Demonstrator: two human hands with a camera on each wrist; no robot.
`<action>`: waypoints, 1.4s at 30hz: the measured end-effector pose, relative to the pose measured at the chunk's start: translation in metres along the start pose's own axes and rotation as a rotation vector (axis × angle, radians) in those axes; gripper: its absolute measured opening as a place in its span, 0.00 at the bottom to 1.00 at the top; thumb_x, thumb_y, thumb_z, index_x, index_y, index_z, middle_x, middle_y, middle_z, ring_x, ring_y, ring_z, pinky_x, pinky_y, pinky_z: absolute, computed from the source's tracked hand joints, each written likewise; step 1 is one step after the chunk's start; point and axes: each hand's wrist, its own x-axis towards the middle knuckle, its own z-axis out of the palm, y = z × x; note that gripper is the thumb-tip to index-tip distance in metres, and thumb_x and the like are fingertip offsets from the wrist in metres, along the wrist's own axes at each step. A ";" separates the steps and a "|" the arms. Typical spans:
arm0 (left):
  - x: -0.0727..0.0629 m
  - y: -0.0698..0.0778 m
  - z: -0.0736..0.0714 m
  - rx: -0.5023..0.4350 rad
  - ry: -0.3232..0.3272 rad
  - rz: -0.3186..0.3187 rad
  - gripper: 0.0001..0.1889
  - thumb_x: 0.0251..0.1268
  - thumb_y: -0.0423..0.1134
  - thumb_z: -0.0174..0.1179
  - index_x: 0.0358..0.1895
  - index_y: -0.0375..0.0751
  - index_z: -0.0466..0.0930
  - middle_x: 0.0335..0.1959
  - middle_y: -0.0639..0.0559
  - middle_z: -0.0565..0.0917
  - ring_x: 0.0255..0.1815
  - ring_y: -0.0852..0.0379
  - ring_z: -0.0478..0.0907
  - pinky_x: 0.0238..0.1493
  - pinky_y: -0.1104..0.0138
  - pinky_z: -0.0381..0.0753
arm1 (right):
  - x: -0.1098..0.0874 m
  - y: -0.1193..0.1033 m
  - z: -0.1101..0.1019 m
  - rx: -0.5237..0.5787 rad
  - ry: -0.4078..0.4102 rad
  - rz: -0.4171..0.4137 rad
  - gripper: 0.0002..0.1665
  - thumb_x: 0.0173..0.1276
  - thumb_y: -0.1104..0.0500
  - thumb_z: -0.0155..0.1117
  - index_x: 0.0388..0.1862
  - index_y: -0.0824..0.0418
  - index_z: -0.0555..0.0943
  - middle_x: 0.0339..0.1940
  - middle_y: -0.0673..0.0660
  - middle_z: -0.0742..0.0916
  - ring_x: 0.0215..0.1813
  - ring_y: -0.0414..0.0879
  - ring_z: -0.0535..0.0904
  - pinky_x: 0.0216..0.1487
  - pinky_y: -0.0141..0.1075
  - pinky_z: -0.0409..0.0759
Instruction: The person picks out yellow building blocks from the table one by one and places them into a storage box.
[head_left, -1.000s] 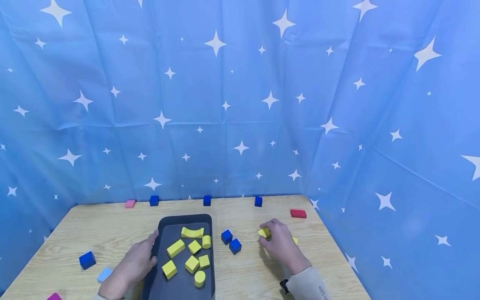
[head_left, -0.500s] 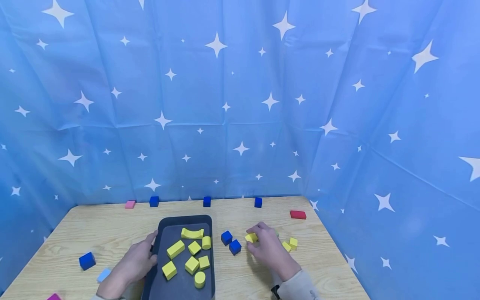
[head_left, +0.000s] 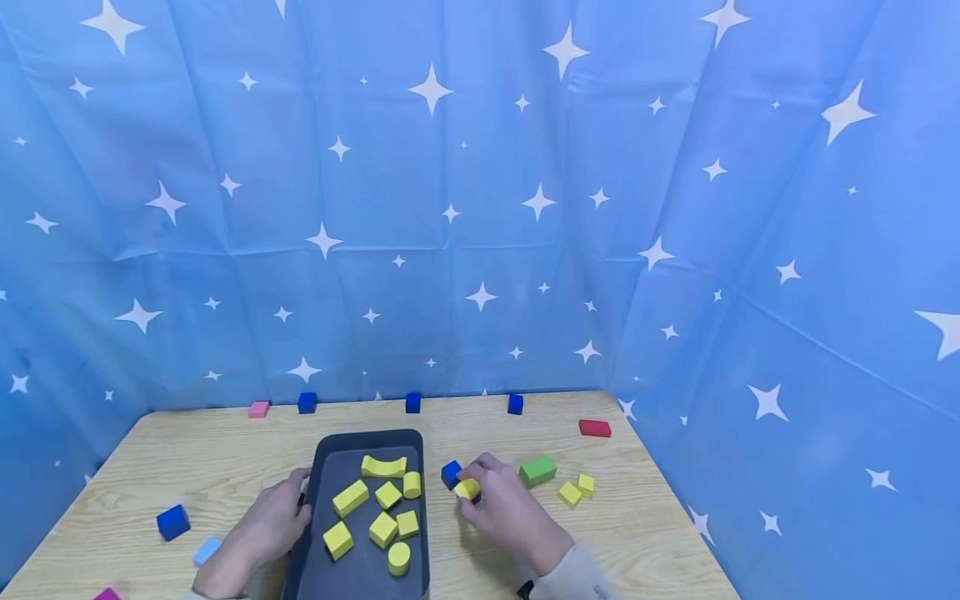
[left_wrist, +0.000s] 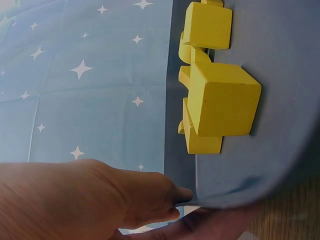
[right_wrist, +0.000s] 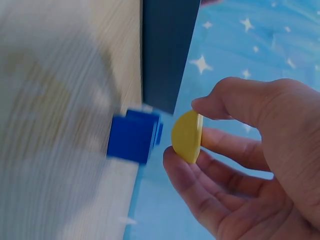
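My left hand (head_left: 272,523) grips the left rim of a dark grey tray (head_left: 318,575), its thumb over the edge in the left wrist view. Inside the tray lie several yellow blocks (head_left: 351,498), among them cubes, cylinders and an arched piece. Right of the tray, my right hand (head_left: 510,512) pinches a yellow half-round block (right_wrist: 185,136) between thumb and fingers, held above the table. Just beyond that block are two blue cubes (head_left: 451,473), one mostly hidden by the hand. Two small yellow blocks (head_left: 569,494) lie farther right on the table.
A green block (head_left: 537,471) lies right of my right hand, with a red block (head_left: 595,428) behind it. Blue cubes (head_left: 413,403) and a pink block (head_left: 258,409) line the back edge. Another blue cube (head_left: 173,522) and a light-blue block (head_left: 206,551) sit at left.
My right hand has moved left toward the tray with the yellow half-round block, uncovering the green block and two small yellow blocks. The left hand stays on the tray rim.
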 end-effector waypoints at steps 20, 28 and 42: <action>-0.001 0.000 0.002 -0.020 -0.015 -0.020 0.32 0.87 0.27 0.59 0.86 0.18 0.62 0.58 0.26 0.91 0.47 0.47 0.92 0.41 0.55 0.96 | 0.003 -0.055 0.027 0.012 -0.122 -0.153 0.20 0.80 0.56 0.80 0.68 0.55 0.93 0.62 0.49 0.92 0.52 0.28 0.84 0.50 0.20 0.88; 0.000 0.000 0.002 -0.026 -0.022 -0.038 0.33 0.87 0.27 0.58 0.87 0.18 0.61 0.53 0.31 0.92 0.42 0.51 0.90 0.38 0.56 0.95 | 0.003 -0.072 0.033 -0.043 -0.189 -0.258 0.18 0.86 0.50 0.76 0.68 0.53 0.92 0.63 0.47 0.91 0.54 0.26 0.83 0.50 0.18 0.86; 0.002 -0.002 0.002 -0.011 -0.020 -0.042 0.33 0.87 0.27 0.58 0.86 0.18 0.62 0.56 0.27 0.91 0.45 0.49 0.91 0.41 0.55 0.96 | 0.002 -0.094 0.049 -0.150 -0.232 -0.427 0.18 0.86 0.49 0.77 0.67 0.53 0.93 0.60 0.44 0.92 0.55 0.25 0.83 0.54 0.13 0.82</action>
